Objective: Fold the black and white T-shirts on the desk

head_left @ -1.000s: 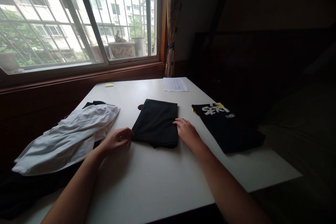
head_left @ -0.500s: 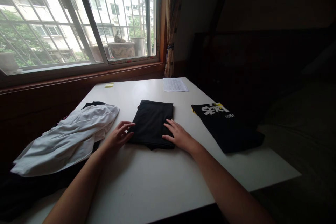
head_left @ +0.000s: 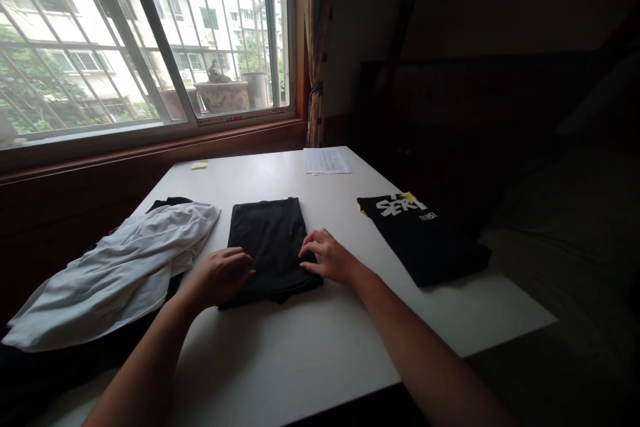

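A folded black cloth (head_left: 270,240) lies flat on the white table (head_left: 280,360), between my hands. My left hand (head_left: 223,273) is at the cloth's lower left edge, its fingers loosely curved and apart from the thumb. At the right edge of the cloth rests my right hand (head_left: 325,255), fingers bent over the border with a gap to the thumb. Neither hand has cloth gripped in it.
White cloth (head_left: 120,267) lies heaped over dark clothes on the left. A folded black garment with white lettering (head_left: 430,247) is on the right. Papers (head_left: 327,161) and a yellow note (head_left: 199,165) lie toward the back, near the window.
The folded black cloth has turned a little and shifted left and toward me. My left hand has moved slightly nearer to me; the camera view has shifted a bit.
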`<state>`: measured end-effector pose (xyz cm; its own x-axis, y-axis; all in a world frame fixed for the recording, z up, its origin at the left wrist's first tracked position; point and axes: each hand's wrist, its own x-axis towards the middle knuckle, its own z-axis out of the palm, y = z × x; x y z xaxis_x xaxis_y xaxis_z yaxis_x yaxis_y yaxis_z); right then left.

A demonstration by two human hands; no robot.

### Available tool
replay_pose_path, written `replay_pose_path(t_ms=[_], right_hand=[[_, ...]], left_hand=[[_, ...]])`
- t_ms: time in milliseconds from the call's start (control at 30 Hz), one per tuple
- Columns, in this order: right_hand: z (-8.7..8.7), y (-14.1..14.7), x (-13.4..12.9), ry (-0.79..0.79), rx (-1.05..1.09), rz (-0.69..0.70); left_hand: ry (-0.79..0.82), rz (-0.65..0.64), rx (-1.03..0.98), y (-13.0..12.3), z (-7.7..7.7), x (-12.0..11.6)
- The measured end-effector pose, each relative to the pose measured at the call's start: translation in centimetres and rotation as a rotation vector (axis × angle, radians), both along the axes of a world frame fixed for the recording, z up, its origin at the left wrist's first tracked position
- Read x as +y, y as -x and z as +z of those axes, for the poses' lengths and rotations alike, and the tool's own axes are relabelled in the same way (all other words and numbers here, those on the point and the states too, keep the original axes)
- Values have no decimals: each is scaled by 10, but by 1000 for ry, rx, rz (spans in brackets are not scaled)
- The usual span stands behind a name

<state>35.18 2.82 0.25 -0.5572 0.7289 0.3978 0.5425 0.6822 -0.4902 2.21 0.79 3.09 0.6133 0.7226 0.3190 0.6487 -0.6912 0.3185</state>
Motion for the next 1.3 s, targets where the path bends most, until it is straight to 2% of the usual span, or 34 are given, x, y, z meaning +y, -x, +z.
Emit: replay_pose_path(t_ms=[133, 300, 467, 633, 800, 900, 1167, 1300], right_hand=[[14, -3, -13, 202, -31, 104], [14, -4, -13, 315, -77, 145], [11, -4, -10, 206, -94, 103], [5, -6, -4, 6, -90, -113], [2, -8, -2, 31, -63, -256], [4, -7, -4, 69, -40, -272], [11, -8, -5, 35, -32, -286], [13, -12, -6, 36, -52, -241]], left_hand=[[56, -139, 96, -31, 0, -10], [153, -101, 120, -38, -4, -14], [126, -38, 153, -36, -10, -9], [8, 48, 122, -39, -22, -2], [-16, 2, 105, -34, -24, 2], [-13, -13, 107, -32, -22, 2], [19, -12, 103, -32, -21, 1], [39, 6, 108, -32, -19, 1]])
